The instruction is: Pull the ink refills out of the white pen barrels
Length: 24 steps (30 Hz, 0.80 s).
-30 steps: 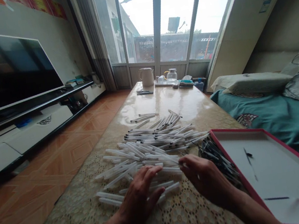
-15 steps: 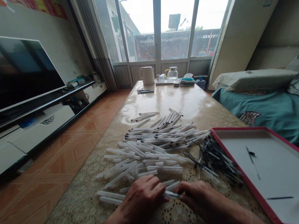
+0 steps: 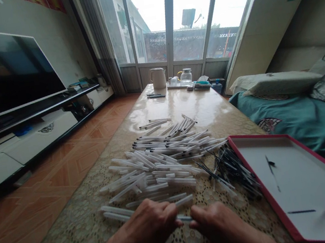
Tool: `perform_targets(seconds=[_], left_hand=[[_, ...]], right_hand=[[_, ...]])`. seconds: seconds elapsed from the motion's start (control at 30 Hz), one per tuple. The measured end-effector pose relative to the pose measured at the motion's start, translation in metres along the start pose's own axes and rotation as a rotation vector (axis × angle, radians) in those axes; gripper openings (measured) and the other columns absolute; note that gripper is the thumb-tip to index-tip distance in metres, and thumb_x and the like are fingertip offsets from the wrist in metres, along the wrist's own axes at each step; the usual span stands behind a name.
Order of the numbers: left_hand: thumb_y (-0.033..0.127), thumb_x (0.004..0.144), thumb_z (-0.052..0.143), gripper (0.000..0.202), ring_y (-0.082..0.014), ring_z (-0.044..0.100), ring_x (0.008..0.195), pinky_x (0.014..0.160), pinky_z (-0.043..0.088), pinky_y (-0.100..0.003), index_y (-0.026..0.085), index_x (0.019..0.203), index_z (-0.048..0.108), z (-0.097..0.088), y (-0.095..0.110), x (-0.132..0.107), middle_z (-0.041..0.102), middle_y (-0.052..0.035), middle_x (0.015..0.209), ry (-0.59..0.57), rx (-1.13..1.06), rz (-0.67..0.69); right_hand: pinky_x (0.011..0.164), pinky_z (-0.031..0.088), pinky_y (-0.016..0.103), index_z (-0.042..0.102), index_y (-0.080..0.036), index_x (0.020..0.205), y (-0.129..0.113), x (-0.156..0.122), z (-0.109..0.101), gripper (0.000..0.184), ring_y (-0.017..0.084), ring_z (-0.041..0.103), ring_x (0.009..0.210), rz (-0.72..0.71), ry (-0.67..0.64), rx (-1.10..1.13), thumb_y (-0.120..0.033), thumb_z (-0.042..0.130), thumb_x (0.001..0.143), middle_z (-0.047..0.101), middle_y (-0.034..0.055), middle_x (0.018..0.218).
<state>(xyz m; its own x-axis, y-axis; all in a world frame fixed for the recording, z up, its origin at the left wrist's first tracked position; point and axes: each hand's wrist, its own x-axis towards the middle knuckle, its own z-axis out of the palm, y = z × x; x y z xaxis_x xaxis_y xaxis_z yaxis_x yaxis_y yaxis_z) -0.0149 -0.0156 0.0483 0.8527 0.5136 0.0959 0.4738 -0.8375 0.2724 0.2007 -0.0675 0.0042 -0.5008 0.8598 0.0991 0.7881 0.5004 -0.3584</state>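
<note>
Between my two hands, low over the near part of the table, a white pen barrel (image 3: 184, 218) lies roughly level. My left hand (image 3: 154, 225) is closed around its left part, and my right hand (image 3: 213, 220) pinches the right end. Just beyond my hands lies a heap of clear white pen barrels (image 3: 154, 168). Farther back are pens with black tips (image 3: 171, 138). Right of them sits a bundle of thin black refills (image 3: 238, 171). What the right fingertips cover at the barrel's end is hidden.
A red-rimmed shallow box lid (image 3: 289, 218) holds a few dark pieces at the right. The patterned table (image 3: 83, 228) stretches toward the window, with a kettle (image 3: 158, 78), glass pitcher (image 3: 185, 76) and tissue pack (image 3: 202, 84) at its far end. A teal-covered bed (image 3: 297, 112) stands alongside.
Both hands have drawn slightly nearer with the barrel, which now lies more level. The whole view has shifted a little. The piles look the same.
</note>
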Motion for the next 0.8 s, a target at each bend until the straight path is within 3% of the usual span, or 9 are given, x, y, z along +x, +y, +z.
perform_targets(seconds=[0.2, 0.43, 0.6, 0.7, 0.8], left_hand=[[0.023, 0.092, 0.047, 0.021, -0.0134, 0.055, 0.050, 0.045, 0.029, -0.027, 0.021, 0.071, 0.048, -0.005, 0.000, 0.000, 0.062, 0.0018, 0.064, -0.004, -0.164, -0.052], [0.027, 0.094, 0.044, 0.026, -0.0130, 0.055, 0.050, 0.046, 0.032, -0.025, 0.022, 0.069, 0.049, -0.020, 0.004, 0.000, 0.061, 0.0022, 0.061, 0.002, -0.251, -0.046], [0.025, 0.093, 0.048, 0.022, -0.0112, 0.053, 0.052, 0.047, 0.029, -0.024, 0.020, 0.071, 0.048, -0.016, -0.002, 0.001, 0.061, 0.0029, 0.066, -0.032, -0.163, -0.081], [0.024, 0.091, 0.052, 0.021, -0.0110, 0.052, 0.051, 0.046, 0.025, -0.025, 0.020, 0.071, 0.049, -0.005, -0.005, 0.001, 0.061, 0.0032, 0.066, 0.001, -0.082, -0.058], [0.027, 0.093, 0.049, 0.023, -0.0112, 0.053, 0.050, 0.047, 0.026, -0.026, 0.020, 0.071, 0.049, 0.001, -0.001, 0.001, 0.061, 0.0033, 0.064, 0.012, -0.073, -0.034]], right_hand=[[0.044, 0.021, 0.029, 0.051, -0.019, 0.077, -0.004, 0.002, -0.016, 0.024, 0.014, 0.056, 0.046, -0.179, 0.114, -0.209, -0.028, 0.042, 0.098, 0.062, -0.0003, 0.061], [0.047, 0.026, 0.028, 0.053, -0.019, 0.077, -0.011, 0.003, -0.027, 0.024, 0.016, 0.057, 0.053, -0.199, 0.144, -0.232, -0.029, 0.044, 0.097, 0.061, 0.0009, 0.063], [0.045, 0.029, 0.022, 0.056, -0.018, 0.080, -0.008, 0.007, -0.017, 0.024, 0.010, 0.053, 0.050, -0.011, 0.013, 0.134, -0.028, 0.041, 0.097, 0.062, -0.0013, 0.063], [0.052, 0.034, 0.017, 0.056, -0.018, 0.077, -0.004, 0.006, -0.015, 0.032, 0.009, 0.055, 0.059, 0.014, -0.081, 0.357, -0.028, 0.035, 0.098, 0.062, -0.0018, 0.067], [0.048, 0.030, 0.018, 0.055, -0.018, 0.072, -0.004, 0.003, -0.011, 0.032, 0.008, 0.050, 0.054, 0.029, -0.080, 0.310, -0.030, 0.039, 0.097, 0.060, -0.0024, 0.062]])
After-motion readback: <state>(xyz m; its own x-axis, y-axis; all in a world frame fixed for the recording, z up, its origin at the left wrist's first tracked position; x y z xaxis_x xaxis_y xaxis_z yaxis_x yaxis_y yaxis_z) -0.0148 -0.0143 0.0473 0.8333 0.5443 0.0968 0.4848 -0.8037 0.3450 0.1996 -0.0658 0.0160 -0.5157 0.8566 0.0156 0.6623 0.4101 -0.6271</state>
